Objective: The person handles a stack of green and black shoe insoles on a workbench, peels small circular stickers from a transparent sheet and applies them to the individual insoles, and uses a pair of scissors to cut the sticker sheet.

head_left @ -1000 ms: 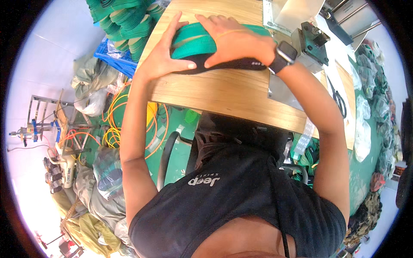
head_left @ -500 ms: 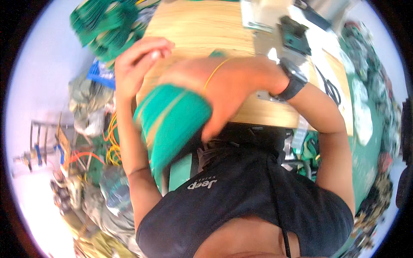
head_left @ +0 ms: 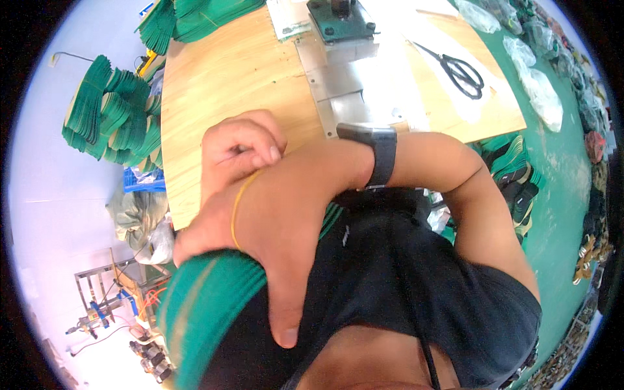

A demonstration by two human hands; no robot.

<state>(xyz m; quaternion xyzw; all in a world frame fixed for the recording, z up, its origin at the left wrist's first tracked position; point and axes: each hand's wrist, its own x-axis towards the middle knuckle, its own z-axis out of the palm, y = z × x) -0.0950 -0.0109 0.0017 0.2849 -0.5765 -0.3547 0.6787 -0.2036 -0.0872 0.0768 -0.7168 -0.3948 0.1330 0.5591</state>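
Observation:
My right hand [head_left: 279, 214], with a yellow rubber band [head_left: 239, 211] around it and a dark watch [head_left: 383, 153] on the wrist, reaches across my chest. It grips a thick stack of green insoles [head_left: 218, 286] with tan edges, thumb on the near side and fingers beyond. The stack hangs tilted in front of my left side, partly blurred. My left hand [head_left: 240, 143] is just beyond the right one, over the wooden table [head_left: 227, 71]. Its fingers are curled in close to the band; whether anything is pinched in them is hidden.
On the table are a dark metal fixture [head_left: 341, 23] on steel plates and black scissors [head_left: 458, 71]. More green insole stacks stand at the far left table edge [head_left: 208, 16] and beside it [head_left: 114, 120]. Plastic bags [head_left: 536, 91] lie on the green floor at right.
The right hand and the stack have come nearer my body and to the left. The left hand has moved lower and its fingers are more curled. The view has shifted.

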